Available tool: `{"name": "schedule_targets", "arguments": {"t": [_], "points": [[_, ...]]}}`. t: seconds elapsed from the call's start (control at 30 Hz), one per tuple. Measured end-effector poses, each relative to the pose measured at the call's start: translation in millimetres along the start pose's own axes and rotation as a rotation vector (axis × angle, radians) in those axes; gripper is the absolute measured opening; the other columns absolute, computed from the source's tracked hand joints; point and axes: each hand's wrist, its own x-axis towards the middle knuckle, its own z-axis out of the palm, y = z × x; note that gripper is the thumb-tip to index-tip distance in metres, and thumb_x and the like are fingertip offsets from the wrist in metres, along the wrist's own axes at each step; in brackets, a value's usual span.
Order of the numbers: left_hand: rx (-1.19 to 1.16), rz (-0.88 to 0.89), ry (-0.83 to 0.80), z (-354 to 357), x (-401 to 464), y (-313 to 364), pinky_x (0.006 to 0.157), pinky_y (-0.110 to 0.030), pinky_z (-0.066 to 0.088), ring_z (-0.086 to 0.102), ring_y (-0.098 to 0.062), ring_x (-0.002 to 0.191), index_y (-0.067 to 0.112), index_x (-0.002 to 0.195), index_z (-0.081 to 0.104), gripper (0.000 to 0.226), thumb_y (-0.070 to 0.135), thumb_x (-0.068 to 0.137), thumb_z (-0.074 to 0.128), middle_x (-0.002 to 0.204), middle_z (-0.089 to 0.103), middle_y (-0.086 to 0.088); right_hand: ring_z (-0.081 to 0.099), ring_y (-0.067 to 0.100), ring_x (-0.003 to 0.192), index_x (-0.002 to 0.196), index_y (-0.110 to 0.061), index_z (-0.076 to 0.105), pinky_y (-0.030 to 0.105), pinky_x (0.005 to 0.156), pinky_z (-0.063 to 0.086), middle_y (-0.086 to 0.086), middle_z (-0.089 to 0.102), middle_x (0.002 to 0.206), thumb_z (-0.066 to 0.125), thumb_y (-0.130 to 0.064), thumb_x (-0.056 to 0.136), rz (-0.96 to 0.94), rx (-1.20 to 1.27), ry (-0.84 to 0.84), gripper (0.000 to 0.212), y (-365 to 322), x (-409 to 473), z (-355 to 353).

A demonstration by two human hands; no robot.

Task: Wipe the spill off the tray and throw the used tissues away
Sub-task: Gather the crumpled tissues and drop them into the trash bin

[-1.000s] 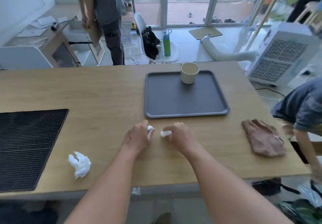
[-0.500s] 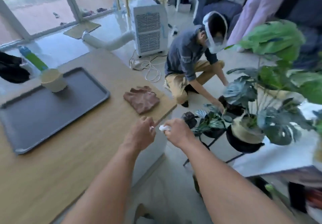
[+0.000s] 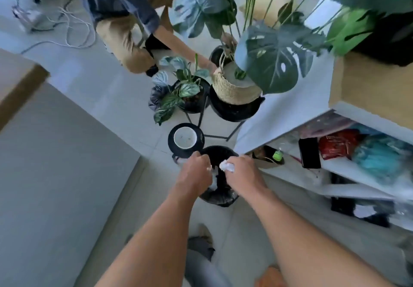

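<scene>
A white shelf unit (image 3: 312, 112) filled the 3 o'clock side, and a corner of the wooden table (image 3: 20, 78) showed at 9 o'clock. At 12 o'clock a crouching person (image 3: 125, 14) reached toward a woven plant basket (image 3: 232, 87). Near centre, a black-lined bin (image 3: 220, 197) stood on the tiled floor (image 3: 93, 90), just beside a black pot (image 3: 185, 140) at its 11 o'clock. Both hands hung over the bin: the right hand (image 3: 242, 173) had a closed grip on a crumpled white tissue (image 3: 227, 167); the left hand (image 3: 195, 175) was curled, its grip pinching a scrap too small to identify
</scene>
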Motion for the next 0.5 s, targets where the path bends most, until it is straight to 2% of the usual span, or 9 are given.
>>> {"name": "schedule_targets", "arguments": {"t": [0.1,0.17,0.27,0.33,0.37,0.43,0.5], "points": [[-0.004,-0.047,-0.044,72,41,-34,0.077,-0.036,0.047,0.056,-0.029,0.093,0.01,0.101,0.06,0.018,0.012,0.084,0.054,0.107,0.053,-0.009,0.049,0.027,0.074,0.07,-0.011,0.054,0.033,0.059,0.043,0.007,0.05,0.083,0.052,-0.009,0.08,0.066,-0.025,-0.02,0.011,49,37,57],[0.013,-0.071,-0.057,124,68,-61,0.077,-0.035,0.046,0.056,-0.029,0.093,0.009,0.103,0.06,0.02,0.013,0.084,0.055,0.109,0.052,-0.01,0.053,0.03,0.077,0.063,-0.018,0.051,0.037,0.063,0.049,0.009,0.054,0.082,0.053,-0.014,0.077,0.067,-0.014,-0.061,0.015,81,67,108],[0.051,-0.088,-0.087,192,103,-92,0.078,-0.037,0.047,0.057,-0.033,0.093,0.009,0.108,0.057,0.024,0.015,0.085,0.053,0.111,0.049,-0.011,0.057,0.03,0.078,0.057,-0.024,0.039,0.032,0.062,0.045,0.007,0.058,0.083,0.049,-0.025,0.075,0.071,-0.012,-0.129,0.02,129,112,184],[0.04,-0.061,-0.09,227,116,-104,0.083,-0.041,0.047,0.056,-0.034,0.095,0.009,0.113,0.054,0.027,0.015,0.087,0.053,0.115,0.047,-0.012,0.059,0.031,0.088,0.072,-0.024,0.053,0.033,0.067,0.045,0.006,0.059,0.092,0.049,-0.028,0.074,0.087,-0.05,-0.168,0.006,145,129,215],[0.022,-0.041,-0.089,236,121,-106,0.086,-0.042,0.047,0.055,-0.034,0.099,0.008,0.117,0.053,0.03,0.015,0.088,0.053,0.118,0.046,-0.012,0.059,0.032,0.094,0.09,-0.025,0.063,0.035,0.074,0.049,0.007,0.058,0.1,0.055,-0.028,0.077,0.104,-0.051,-0.164,0.015,151,134,223],[-0.005,-0.021,-0.091,249,126,-110,0.088,-0.037,0.045,0.053,-0.031,0.104,0.009,0.123,0.049,0.037,0.017,0.088,0.057,0.123,0.043,-0.01,0.056,0.032,0.106,0.12,-0.022,0.064,0.038,0.087,0.05,0.008,0.056,0.115,0.064,-0.025,0.082,0.148,-0.034,-0.141,0.039,162,140,235],[0.016,0.001,-0.107,246,123,-112,0.089,-0.036,0.046,0.052,-0.029,0.105,0.01,0.123,0.048,0.037,0.02,0.088,0.057,0.124,0.043,-0.008,0.057,0.031,0.106,0.123,-0.021,0.064,0.036,0.087,0.05,0.009,0.057,0.116,0.064,-0.023,0.083,0.158,-0.021,-0.138,0.039,166,136,235]]}}
